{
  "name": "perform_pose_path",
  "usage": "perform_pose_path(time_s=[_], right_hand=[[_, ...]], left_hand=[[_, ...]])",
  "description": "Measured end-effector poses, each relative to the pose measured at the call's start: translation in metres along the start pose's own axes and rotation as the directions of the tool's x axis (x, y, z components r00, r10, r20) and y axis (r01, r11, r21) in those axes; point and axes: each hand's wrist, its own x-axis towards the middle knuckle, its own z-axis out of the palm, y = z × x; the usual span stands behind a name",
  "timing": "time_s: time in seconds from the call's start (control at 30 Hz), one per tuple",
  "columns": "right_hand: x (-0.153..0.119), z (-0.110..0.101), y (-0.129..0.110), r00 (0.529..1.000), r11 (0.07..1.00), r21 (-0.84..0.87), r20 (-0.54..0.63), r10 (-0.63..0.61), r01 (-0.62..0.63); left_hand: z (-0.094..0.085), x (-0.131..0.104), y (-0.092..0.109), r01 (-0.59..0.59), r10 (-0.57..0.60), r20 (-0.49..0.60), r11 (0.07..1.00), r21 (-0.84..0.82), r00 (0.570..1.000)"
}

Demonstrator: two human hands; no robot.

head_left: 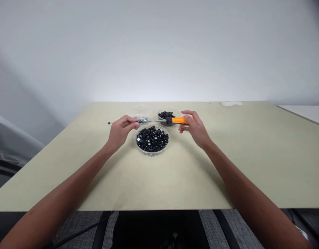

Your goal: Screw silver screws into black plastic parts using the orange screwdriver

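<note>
An orange and black screwdriver (pixel 178 120) is held level above the table, its metal shaft pointing left. My right hand (pixel 195 128) has its fingers around the end of the orange handle. At the shaft's tip, my left hand (pixel 121 129) is pinched; a small dark piece seems to be between the fingertips, mostly hidden. Below the shaft stands a round clear tub (pixel 152 153) full of black parts (pixel 152 139), some with silvery centres. Behind it are a tub of smaller black pieces (pixel 166 114) and a clear tub of silvery screws (pixel 141 118).
The pale green table (pixel 159 183) meets a white wall at the back. One small black piece (pixel 109 123) lies left of my left hand. A white object (pixel 231 103) rests near the back edge on the right. A dark cable (pixel 81 232) hangs below the front edge.
</note>
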Motion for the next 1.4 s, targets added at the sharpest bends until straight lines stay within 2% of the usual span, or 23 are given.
perform_pose_path(time_s=[0.13, 0.27, 0.43, 0.6, 0.8, 0.9, 0.97, 1.13, 1.3, 1.4], right_hand=[[0.001, 0.001, 0.000, 1.000, 0.996, 0.086, 0.018, -0.020, 0.018], [0.000, -0.001, -0.001, 1.000, 0.998, -0.061, -0.019, -0.014, 0.012], [0.000, -0.004, -0.001, 0.996, 1.000, -0.004, 0.086, -0.003, 0.004], [-0.002, -0.004, -0.008, 1.000, 0.988, -0.154, -0.005, 0.018, -0.019], [-0.003, -0.009, -0.014, 0.999, 0.995, -0.097, 0.054, -0.002, 0.007], [-0.003, -0.009, -0.014, 0.999, 0.980, -0.195, -0.026, 0.029, -0.034], [-0.003, -0.008, -0.012, 0.998, 0.973, -0.224, -0.040, 0.046, -0.054], [-0.004, -0.008, -0.007, 0.993, 0.997, -0.075, 0.111, 0.044, -0.035], [-0.004, -0.004, -0.009, 1.000, 0.989, -0.146, -0.006, 0.029, -0.029], [-0.004, -0.004, -0.009, 1.000, 0.996, -0.089, 0.027, 0.017, -0.014]], left_hand=[[0.001, -0.001, 0.000, -0.014, 0.014, -0.002, 1.000, -0.008, 1.000], [0.003, 0.000, 0.001, -0.028, 0.028, -0.006, 0.999, -0.029, 1.000], [0.002, 0.002, 0.003, -0.029, 0.028, -0.029, 0.999, -0.037, 0.999], [0.001, 0.004, -0.001, -0.013, 0.013, -0.002, 1.000, 0.028, 1.000], [0.002, 0.001, -0.004, -0.006, 0.006, 0.017, 1.000, 0.030, 1.000], [0.003, -0.002, 0.000, -0.016, 0.014, 0.033, 0.999, 0.050, 0.999], [0.004, -0.002, 0.002, -0.018, 0.017, 0.030, 0.998, 0.055, 0.999], [0.002, 0.000, 0.005, -0.027, 0.028, -0.037, 0.999, 0.031, 0.999], [0.002, 0.000, 0.003, -0.022, 0.023, -0.015, 0.999, 0.037, 1.000], [0.002, 0.000, 0.001, -0.029, 0.029, 0.002, 0.999, 0.043, 1.000]])
